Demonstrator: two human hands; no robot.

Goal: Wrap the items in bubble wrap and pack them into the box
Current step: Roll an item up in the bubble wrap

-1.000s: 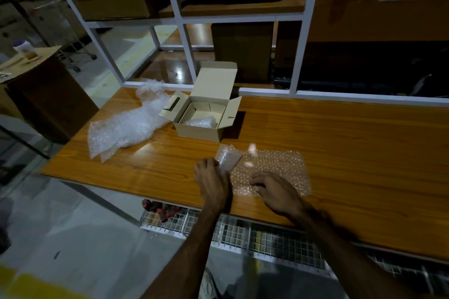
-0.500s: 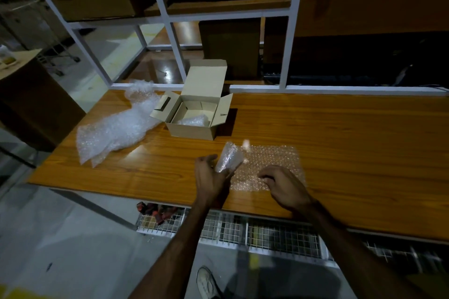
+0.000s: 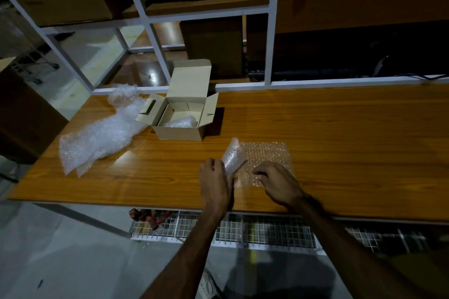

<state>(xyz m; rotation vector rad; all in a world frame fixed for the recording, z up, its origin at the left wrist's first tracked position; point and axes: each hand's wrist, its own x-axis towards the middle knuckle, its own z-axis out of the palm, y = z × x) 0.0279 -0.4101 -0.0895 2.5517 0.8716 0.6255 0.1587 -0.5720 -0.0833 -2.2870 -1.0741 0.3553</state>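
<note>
In the head view, the left hand (image 3: 215,181) held up the left edge of a flat bubble wrap sheet (image 3: 266,158), so that the lifted part stood tilted above the wooden table (image 3: 340,141). Its fingers were curled around this edge. The right hand (image 3: 277,182) rested on the near part of the same sheet with the fingers bent downward; I could not tell if it was pinching the wrap or only pressing it. The open cardboard box (image 3: 181,119) stood behind the hands, well apart from them, and a wrapped item (image 3: 181,122) lay inside it. A loose pile of bubble wrap (image 3: 104,133) lay just left of the box, touching its left flap.
</note>
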